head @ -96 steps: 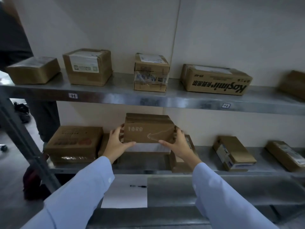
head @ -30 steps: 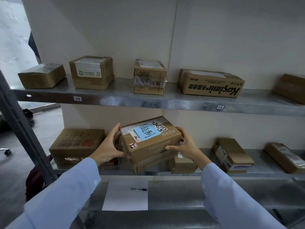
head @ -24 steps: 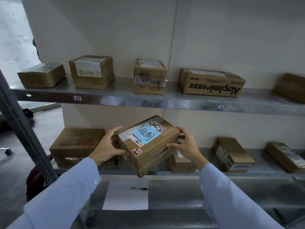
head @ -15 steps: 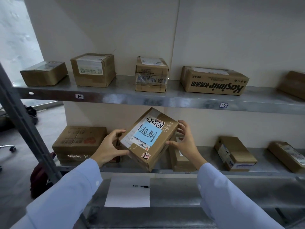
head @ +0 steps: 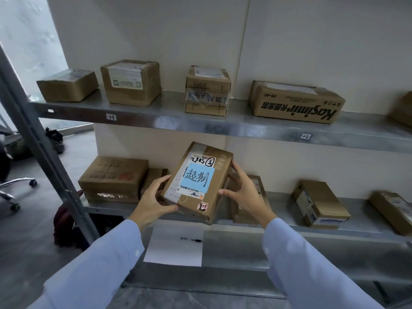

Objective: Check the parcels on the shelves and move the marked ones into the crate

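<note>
My left hand wraps the lower-left corner of the parcel, thumb lying along its near edge and fingers curled behind. My right hand grips the opposite side, fingers spread up the right edge and thumb hooked in low. Held like this, the parcel is clear of the middle shelf and tilted with its label towards me. A blue note with handwritten characters is stuck over that label. I take it as the mark, so this one is bound for the crate, which I cannot see anywhere. At nine o'clock from the parcel sits a large box, with a smaller one tucked beside it behind my left hand. At three o'clock another box is half hidden behind my right hand, and two more parcels lie further along. At twelve o'clock the upper shelf carries a row of five. None of these shows a blue note on the faces turned to me, though their other sides are hidden. At six o'clock a sheet of paper and a pen rest on the lowest shelf. By my reckoning the job is barely begun — one marked parcel is in hand but not yet dropped off, and most of the others may need checking.
</note>
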Demonstrator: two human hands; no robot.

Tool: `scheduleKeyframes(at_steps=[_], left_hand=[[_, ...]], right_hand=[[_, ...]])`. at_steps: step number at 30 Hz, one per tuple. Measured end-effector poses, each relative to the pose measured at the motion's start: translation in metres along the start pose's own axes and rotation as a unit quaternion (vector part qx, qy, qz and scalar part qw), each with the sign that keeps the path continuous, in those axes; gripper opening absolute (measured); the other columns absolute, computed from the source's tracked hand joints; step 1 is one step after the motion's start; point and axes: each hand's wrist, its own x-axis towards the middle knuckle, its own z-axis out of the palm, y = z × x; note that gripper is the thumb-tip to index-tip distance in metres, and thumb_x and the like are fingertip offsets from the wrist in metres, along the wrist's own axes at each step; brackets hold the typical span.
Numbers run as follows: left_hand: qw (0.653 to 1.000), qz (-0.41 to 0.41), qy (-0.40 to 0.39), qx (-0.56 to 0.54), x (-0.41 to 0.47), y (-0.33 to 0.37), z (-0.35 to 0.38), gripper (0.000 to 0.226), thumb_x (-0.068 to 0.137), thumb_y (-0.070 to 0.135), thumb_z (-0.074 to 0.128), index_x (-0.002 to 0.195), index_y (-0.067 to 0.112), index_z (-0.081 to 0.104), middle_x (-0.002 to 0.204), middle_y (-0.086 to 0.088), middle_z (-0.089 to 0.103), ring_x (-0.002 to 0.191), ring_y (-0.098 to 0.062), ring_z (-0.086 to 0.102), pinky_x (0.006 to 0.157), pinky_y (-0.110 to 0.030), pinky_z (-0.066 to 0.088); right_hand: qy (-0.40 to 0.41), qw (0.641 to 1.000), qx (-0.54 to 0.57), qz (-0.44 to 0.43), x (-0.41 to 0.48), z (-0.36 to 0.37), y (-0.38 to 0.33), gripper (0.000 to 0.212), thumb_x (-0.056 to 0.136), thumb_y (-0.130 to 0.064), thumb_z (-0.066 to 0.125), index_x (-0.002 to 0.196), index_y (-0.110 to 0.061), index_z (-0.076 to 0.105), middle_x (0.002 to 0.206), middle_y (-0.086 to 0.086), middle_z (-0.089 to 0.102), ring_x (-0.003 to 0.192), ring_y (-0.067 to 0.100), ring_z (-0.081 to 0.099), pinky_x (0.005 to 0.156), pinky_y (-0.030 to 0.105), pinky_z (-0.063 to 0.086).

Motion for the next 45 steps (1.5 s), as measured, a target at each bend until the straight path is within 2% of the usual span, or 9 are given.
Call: scheduleKeyframes(at_steps=[4,8,16,21,26,34,37,40,45], left_hand=[[1.000,-0.009,0.011,-0.018,-0.016,0.006,0.012,0.084,0.069,0.005,0.086,0.136,0.031,0.042,0.130,0.014,0.054,0.123,-0.004,0.049,0.097,-0.030,0.049],[0.999,-0.011,0.030,-0.019,-0.029,0.009,0.015,0.082,0.068,0.005,0.086,0.134,0.028,0.042,0.131,0.012,0.054,0.117,0.005,0.049,0.102,-0.036,0.046],[0.999,-0.003,0.028,-0.020,-0.038,0.016,0.020,0.091,0.068,0.005,0.086,0.139,0.036,0.038,0.128,0.022,0.051,0.117,0.011,0.046,0.101,-0.039,0.048],[0.999,0.021,0.002,-0.029,-0.036,0.018,0.025,0.090,0.067,0.006,0.087,0.137,0.036,0.038,0.128,0.026,0.052,0.122,0.003,0.048,0.101,-0.040,0.050],[0.996,0.079,-0.023,-0.027,-0.035,0.023,0.032,0.089,0.066,0.003,0.087,0.135,0.033,0.039,0.131,0.025,0.050,0.126,0.005,0.046,0.104,-0.025,0.043],[0.982,0.117,-0.128,-0.071,-0.046,0.046,0.072,0.088,0.066,0.020,0.088,0.138,0.034,0.040,0.133,0.023,0.052,0.128,0.001,0.047,0.098,-0.026,0.049],[0.971,0.119,-0.183,-0.095,-0.057,0.064,0.104,0.094,0.065,0.027,0.086,0.140,0.045,0.033,0.136,0.024,0.048,0.132,-0.003,0.044,0.100,-0.038,0.050],[0.951,0.145,-0.253,-0.098,-0.065,0.085,0.142,0.096,0.065,0.037,0.088,0.141,0.052,0.030,0.141,0.022,0.047,0.135,-0.008,0.041,0.103,-0.051,0.046],[0.918,0.177,-0.342,-0.099,-0.096,0.124,0.219,0.096,0.065,0.037,0.085,0.145,0.042,0.032,0.140,0.020,0.046,0.136,-0.014,0.042,0.099,-0.051,0.049]], right_hand=[[-0.026,0.999,-0.031,0.004,-0.008,-0.002,0.004,0.093,0.071,-0.038,0.079,0.151,-0.028,0.034,0.146,-0.011,0.048,0.130,0.006,0.046,0.107,0.032,0.045],[-0.056,0.998,0.005,0.007,-0.017,0.002,0.007,0.076,0.083,-0.018,0.075,0.149,-0.020,0.038,0.127,-0.017,0.055,0.102,-0.013,0.057,0.090,0.016,0.052],[-0.065,0.995,0.065,0.036,-0.040,0.012,0.001,0.089,0.076,-0.029,0.082,0.150,-0.027,0.033,0.144,-0.011,0.048,0.131,0.009,0.048,0.105,0.033,0.045],[-0.044,0.996,0.064,0.045,-0.056,0.019,-0.002,0.107,0.061,-0.049,0.088,0.147,-0.030,0.026,0.152,-0.012,0.040,0.140,0.008,0.036,0.118,0.043,0.031],[0.010,0.996,0.069,0.052,-0.085,0.024,-0.010,0.111,0.062,-0.049,0.089,0.149,-0.036,0.020,0.148,-0.021,0.038,0.140,0.003,0.035,0.116,0.045,0.035],[0.120,0.987,0.051,0.090,-0.156,0.006,-0.014,0.118,0.070,-0.031,0.088,0.155,-0.039,0.007,0.141,-0.033,0.035,0.140,0.000,0.031,0.116,0.042,0.035],[0.174,0.978,0.042,0.111,-0.193,-0.016,-0.013,0.117,0.072,-0.026,0.087,0.155,-0.041,0.006,0.135,-0.038,0.033,0.138,-0.002,0.030,0.114,0.039,0.033],[0.245,0.961,0.042,0.122,-0.238,-0.041,-0.010,0.117,0.070,-0.025,0.089,0.155,-0.037,0.009,0.147,-0.027,0.033,0.142,0.005,0.031,0.114,0.038,0.034],[0.350,0.924,0.056,0.145,-0.322,-0.083,-0.001,0.115,0.058,-0.045,0.093,0.149,-0.033,0.023,0.151,-0.016,0.037,0.140,0.003,0.035,0.116,0.043,0.036]])
